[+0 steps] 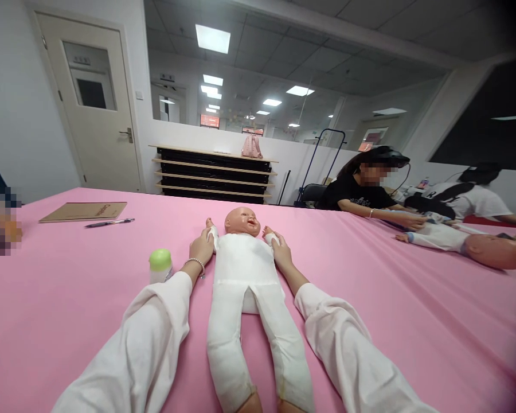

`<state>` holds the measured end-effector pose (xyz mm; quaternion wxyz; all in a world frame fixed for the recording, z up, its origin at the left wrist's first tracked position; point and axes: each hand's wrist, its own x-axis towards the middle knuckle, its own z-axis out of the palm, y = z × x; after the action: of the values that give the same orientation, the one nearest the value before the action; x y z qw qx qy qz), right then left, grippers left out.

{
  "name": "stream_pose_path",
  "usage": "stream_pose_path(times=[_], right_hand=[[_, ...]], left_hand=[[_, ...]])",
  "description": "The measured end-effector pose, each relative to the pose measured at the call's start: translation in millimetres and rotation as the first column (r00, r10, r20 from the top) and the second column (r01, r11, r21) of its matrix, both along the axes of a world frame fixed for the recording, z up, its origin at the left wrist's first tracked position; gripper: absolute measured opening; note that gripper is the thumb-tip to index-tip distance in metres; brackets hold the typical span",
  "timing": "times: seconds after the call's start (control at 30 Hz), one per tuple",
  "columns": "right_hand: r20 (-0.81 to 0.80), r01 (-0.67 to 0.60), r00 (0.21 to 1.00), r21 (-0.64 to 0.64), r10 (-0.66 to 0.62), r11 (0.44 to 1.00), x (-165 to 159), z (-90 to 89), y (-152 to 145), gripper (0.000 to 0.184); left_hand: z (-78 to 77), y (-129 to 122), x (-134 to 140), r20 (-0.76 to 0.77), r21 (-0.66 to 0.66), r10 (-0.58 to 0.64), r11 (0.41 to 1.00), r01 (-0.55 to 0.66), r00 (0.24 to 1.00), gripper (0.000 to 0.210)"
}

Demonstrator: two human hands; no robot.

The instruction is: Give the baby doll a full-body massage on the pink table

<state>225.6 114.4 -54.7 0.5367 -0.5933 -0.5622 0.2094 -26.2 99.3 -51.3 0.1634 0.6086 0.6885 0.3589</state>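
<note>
Pink table (69, 298), wide across the view. Baby doll (247, 287) in white cloth body lying face up at its middle, feet toward the camera. Left hand (202, 248) closed around the doll's one arm, right hand (280, 251) gripping the other. Green-capped bottle (160, 265) just beside the left wrist. Notebook (83, 211) and pen (109, 222) far off left.

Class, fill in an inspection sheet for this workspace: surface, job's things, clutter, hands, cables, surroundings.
Surface: pink table, smooth.
Job's things: doll on its back, head away from the camera, in white.
Clutter: green-capped bottle by the left arm; notebook and pen far left.
Hands: left hand and right hand each grip a doll arm.
Cables: nothing seen.
Surroundings: two people with a second doll at right; shelf, door.
</note>
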Motion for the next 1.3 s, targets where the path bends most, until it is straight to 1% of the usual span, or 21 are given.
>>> stream_pose_path(times=[0.23,0.67,0.83,0.87,0.93,1.0,1.07,1.13,1.23,1.3], right_hand=[[0.032,0.014,0.999,-0.034,-0.013,0.999,3.3,-5.2,6.4,0.045],[0.047,0.009,0.999,-0.003,-0.009,1.000,2.6,-4.7,5.5,0.046],[0.040,-0.002,0.999,-0.011,0.003,1.000,3.4,-6.3,7.3,0.045],[0.057,-0.005,0.998,0.016,0.004,1.000,2.8,-5.9,6.8,0.044],[0.115,0.005,0.993,0.136,-0.021,0.991,0.1,-3.9,3.6,0.043],[0.177,0.022,0.981,0.293,-0.077,0.956,-4.3,-0.9,-2.9,0.045],[0.217,0.019,0.969,0.400,-0.115,0.916,-8.6,1.7,-12.5,0.049],[0.257,-0.009,0.959,0.450,-0.120,0.893,-10.5,2.9,-24.3,0.052],[0.304,-0.050,0.946,0.476,-0.111,0.878,-6.4,1.0,-43.5,0.059],[0.328,-0.086,0.941,0.464,-0.081,0.882,0.5,-1.6,-56.1,0.064]], left_hand=[[-1.7,0.7,-0.7,-0.014,0.006,0.001,1.000,-0.001,1.000,0.043],[-1.2,-1.6,-0.4,0.010,0.025,-0.001,1.000,0.000,1.000,0.043],[-2.0,-0.6,-1.0,0.009,0.041,0.003,0.999,-0.003,1.000,0.042],[-2.3,0.0,-1.0,0.012,0.042,0.003,0.999,-0.003,1.000,0.041],[-2.5,0.3,-0.8,0.026,0.061,0.007,0.998,-0.009,1.000,0.040],[-1.9,-2.0,0.1,0.041,0.128,0.035,0.991,-0.040,0.999,0.039],[-0.4,-8.0,1.2,0.059,0.233,0.076,0.969,-0.088,0.995,0.042],[1.4,-17.7,2.3,0.091,0.330,0.085,0.937,-0.111,0.992,0.048],[2.2,-35.5,2.6,0.149,0.433,0.009,0.899,-0.074,0.989,0.063],[0.4,-46.8,1.3,0.155,0.484,-0.037,0.874,-0.043,0.987,0.075]])
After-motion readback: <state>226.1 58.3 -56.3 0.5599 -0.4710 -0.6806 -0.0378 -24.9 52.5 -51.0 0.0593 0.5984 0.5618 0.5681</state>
